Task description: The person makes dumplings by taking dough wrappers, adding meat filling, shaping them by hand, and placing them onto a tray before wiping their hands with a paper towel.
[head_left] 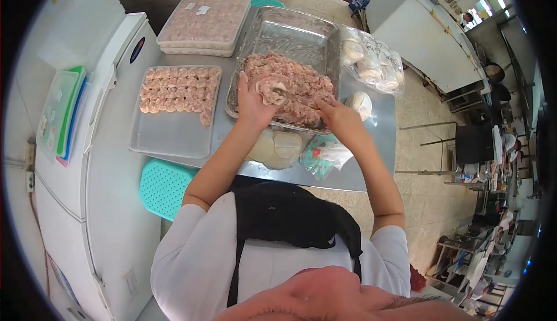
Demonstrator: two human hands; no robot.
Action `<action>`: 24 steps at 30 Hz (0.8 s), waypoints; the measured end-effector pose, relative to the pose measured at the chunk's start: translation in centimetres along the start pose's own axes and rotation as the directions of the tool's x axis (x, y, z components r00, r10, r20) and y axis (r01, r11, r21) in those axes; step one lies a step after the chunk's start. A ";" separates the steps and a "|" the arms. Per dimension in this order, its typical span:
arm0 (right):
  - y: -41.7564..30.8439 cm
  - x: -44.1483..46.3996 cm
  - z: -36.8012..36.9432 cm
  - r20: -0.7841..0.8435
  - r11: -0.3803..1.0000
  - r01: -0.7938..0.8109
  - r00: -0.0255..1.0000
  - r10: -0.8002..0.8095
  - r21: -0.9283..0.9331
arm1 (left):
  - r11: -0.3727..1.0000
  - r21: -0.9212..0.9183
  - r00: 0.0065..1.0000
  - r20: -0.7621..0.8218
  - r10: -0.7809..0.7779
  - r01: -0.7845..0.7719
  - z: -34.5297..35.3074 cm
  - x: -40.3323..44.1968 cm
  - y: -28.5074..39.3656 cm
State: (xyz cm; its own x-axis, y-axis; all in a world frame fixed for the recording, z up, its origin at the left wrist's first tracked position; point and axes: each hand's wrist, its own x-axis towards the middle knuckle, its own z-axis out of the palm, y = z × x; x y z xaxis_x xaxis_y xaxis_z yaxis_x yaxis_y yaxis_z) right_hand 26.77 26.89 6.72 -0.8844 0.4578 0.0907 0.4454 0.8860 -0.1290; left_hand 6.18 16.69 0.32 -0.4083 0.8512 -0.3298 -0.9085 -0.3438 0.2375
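- Clock taken from the pan's centre, 12 pointing away from the wearer.
- 8 o'clock: shallow translucent plastic tray (172, 134) on the steel bench (380, 147). Small, round, pink-topped dumplings (180, 90) stand in close rows over its far part, with a short line begun at the right; tight packing probably saves room and keeps the rows even.
- 10 o'clock: stacked translucent plastic boxes (203, 22) of similar pieces, labels uppermost; stacking likely spares bench space.
- Pan's near-left side: left hand (255, 109), palm up, cupped under and grasping a round, pale wrapper with pink filling (271, 90). Held above the pan, presumably so that loose bits drop back in.
- Centre: deep rectangular steel pan (301, 36). Coarse pink minced meat (307, 80) is heaped mainly in its nearer part, within short reach of both hands.
- 6 o'clock, just beside the pan: flat, round, pale wrappers (277, 148), overlapping at the bench edge; likely there for easy pick-up.
- Pan's near-right side: right hand (341, 118), fingers clenched on a slim tool (296, 96) angled towards the wrapper; a low grip that probably steadies the tip.
- 5 o'clock: crumpled, floral-printed plastic bag (319, 157).
- 4 o'clock: smooth white round bundle (359, 105).
- 3 o'clock: large transparent bag (374, 60) of pale rounds, handwriting on it; reads as reserve stock, set aside from the work.
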 end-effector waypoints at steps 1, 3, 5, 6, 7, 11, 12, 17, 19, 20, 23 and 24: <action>-0.8 -0.3 -2.1 0.032 0.998 -0.033 0.999 0.035 -0.056 | 1.000 -0.015 1.000 -0.023 0.013 -0.013 0.0 -0.1 0.1; -2.2 -1.0 -2.1 -0.034 1.000 0.026 0.999 -0.025 0.005 | 1.000 -0.006 0.999 0.036 0.015 -0.015 -0.3 -0.2 -0.1; -2.1 -1.2 -1.2 -0.077 0.996 0.066 0.995 -0.061 0.066 | 1.000 0.016 1.000 0.013 0.022 -0.022 -0.2 -0.1 -0.5; -1.4 -1.3 0.2 -0.083 0.993 0.078 0.994 -0.070 0.094 | 0.999 0.029 0.999 -0.038 0.029 -0.028 0.6 -0.5 -0.8; -0.9 -1.3 0.9 -0.087 0.988 0.095 0.993 -0.085 0.120 | 0.999 0.037 0.995 -0.090 0.040 -0.037 1.1 -0.7 -1.0; 2.7 -1.0 0.0 -0.131 0.849 0.108 0.990 -0.047 0.516 | 0.995 -0.060 0.995 0.065 0.079 -0.075 -0.7 -0.3 0.7; 2.8 -1.2 -0.3 -0.023 0.790 -0.043 0.997 0.072 0.612 | 0.997 -0.031 0.986 0.150 0.074 -0.070 -1.0 -0.3 1.0; 3.0 -1.0 -0.5 0.212 0.703 -0.220 0.972 0.099 0.676 | 0.761 0.615 0.963 0.264 0.045 -0.205 -0.4 -2.8 0.6; 2.3 -1.1 -1.8 0.218 0.724 -0.156 0.976 0.008 0.672 | 0.264 0.764 0.807 0.541 0.234 -0.589 0.5 -2.8 0.6; 2.0 -1.3 -2.0 0.160 0.737 -0.085 0.987 -0.031 0.670 | 0.125 0.760 0.767 0.614 0.186 -0.638 0.8 -2.9 0.9; 0.9 -1.5 -2.2 0.079 0.766 0.040 0.990 -0.119 0.642 | 0.037 0.751 0.746 0.659 -0.097 -0.659 1.4 -3.0 2.2; 0.2 -1.4 -1.9 0.115 0.776 0.023 0.986 -0.122 0.630 | 0.038 0.788 0.778 0.613 -0.142 -0.614 1.3 -2.8 2.7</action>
State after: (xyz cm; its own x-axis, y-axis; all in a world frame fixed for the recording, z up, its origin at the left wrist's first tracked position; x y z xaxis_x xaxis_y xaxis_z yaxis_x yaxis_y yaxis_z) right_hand 28.36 26.62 8.46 -0.9422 0.3351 -0.0079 0.2378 0.6515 -0.7204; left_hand 4.96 13.91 3.06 -0.1342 0.9536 0.2696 0.2867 -0.2230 0.9317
